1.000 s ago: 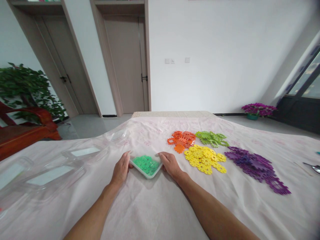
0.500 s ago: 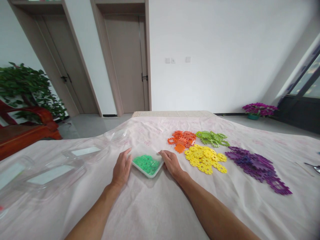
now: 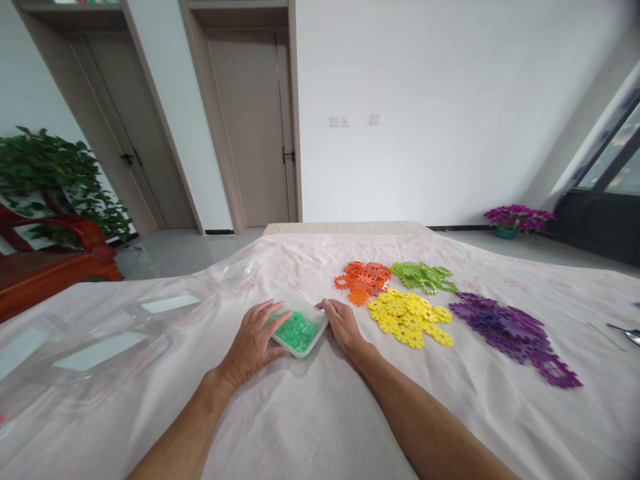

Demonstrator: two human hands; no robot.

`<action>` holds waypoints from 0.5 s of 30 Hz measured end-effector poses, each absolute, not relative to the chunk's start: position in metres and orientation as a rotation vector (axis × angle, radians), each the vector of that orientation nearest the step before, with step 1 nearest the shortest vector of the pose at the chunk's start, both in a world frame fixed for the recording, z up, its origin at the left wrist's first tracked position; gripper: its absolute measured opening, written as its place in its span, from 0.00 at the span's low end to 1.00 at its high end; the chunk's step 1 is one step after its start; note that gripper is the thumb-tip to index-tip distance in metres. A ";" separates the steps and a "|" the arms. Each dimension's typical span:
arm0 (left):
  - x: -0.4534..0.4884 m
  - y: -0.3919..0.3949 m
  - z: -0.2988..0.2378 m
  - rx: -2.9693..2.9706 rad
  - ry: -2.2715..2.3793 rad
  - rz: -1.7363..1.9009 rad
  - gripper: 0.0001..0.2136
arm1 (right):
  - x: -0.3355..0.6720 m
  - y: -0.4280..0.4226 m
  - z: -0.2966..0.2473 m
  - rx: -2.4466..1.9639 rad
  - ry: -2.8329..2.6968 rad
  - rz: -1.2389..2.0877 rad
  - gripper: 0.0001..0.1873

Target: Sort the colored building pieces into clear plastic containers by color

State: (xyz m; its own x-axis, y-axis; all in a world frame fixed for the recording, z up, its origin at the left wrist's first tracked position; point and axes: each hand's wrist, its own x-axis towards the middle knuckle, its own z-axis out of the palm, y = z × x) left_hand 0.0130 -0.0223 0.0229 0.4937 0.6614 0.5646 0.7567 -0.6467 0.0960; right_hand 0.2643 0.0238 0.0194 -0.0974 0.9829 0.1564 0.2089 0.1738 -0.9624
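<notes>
A small clear plastic container [image 3: 303, 354] with a whitish rim stands on the cloth in front of me, with green flower-shaped plastic pieces [image 3: 299, 329] inside. At its left side my left hand [image 3: 257, 337] is open, its fingers spread across the top and the thumb along the near edge, touching it. My right hand [image 3: 343, 323] is closed on the right corner, thumb on the rim; its other fingers are partly hidden. To the right of that hand lie yellow flower-shaped pieces [image 3: 410, 317] and orange pieces [image 3: 365, 280].
Light green pieces [image 3: 423, 277] and a long purple pile [image 3: 510, 333] spread farther right, with a spoon [image 3: 630, 333] near the edge. Several clear plastic containers with pale labels [image 3: 100, 350] rest at the left. A pinkish patterned cloth [image 3: 320, 427] covers the table.
My left hand has moved right and turned, from beside the container's left edge to over it, its fingers now spread across the top. My right hand stays at the right corner.
</notes>
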 end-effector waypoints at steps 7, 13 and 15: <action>0.027 -0.022 0.015 -2.407 -1.343 -0.844 0.31 | 0.267 0.028 0.017 -1.182 -1.440 0.957 0.27; 0.042 -0.023 0.013 -2.282 -1.453 -0.885 0.31 | 0.269 0.032 0.014 -1.158 -1.300 0.926 0.27; 0.046 -0.023 0.012 -2.249 -1.484 -0.908 0.30 | 0.270 0.033 0.013 -1.147 -1.282 0.922 0.27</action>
